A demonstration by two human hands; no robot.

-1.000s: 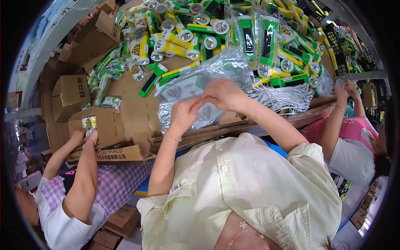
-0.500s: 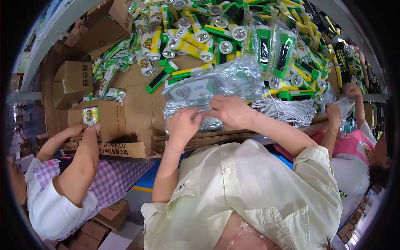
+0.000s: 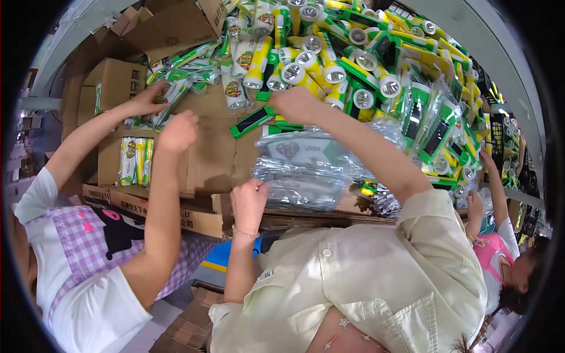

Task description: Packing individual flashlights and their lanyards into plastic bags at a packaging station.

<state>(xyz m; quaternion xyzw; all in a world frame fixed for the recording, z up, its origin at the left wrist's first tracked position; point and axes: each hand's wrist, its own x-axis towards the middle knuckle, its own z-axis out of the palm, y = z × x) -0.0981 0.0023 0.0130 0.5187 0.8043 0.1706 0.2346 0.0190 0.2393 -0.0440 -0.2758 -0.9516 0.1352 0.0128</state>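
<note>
The person wears a pale yellow-green shirt point(image 3: 365, 265) with short, loose sleeves point(image 3: 428, 213), a stitched open collar point(image 3: 412, 320) and a round, light button point(image 3: 326, 253). A small dark marking point(image 3: 268, 274) sits on its left side. A thin bracelet point(image 3: 245, 234) circles the left wrist point(image 3: 243, 227); a fine necklace carries a star-shaped pendant point(image 3: 344, 322).

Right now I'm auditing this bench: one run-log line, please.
left hand: at edge of clear plastic bags | right hand: at near side of flashlight pile | right grip: unclear

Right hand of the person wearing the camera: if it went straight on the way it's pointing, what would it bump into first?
Up and left, the right hand would probably first meet the green flashlight end just beyond it, though depth is unclear.
</note>
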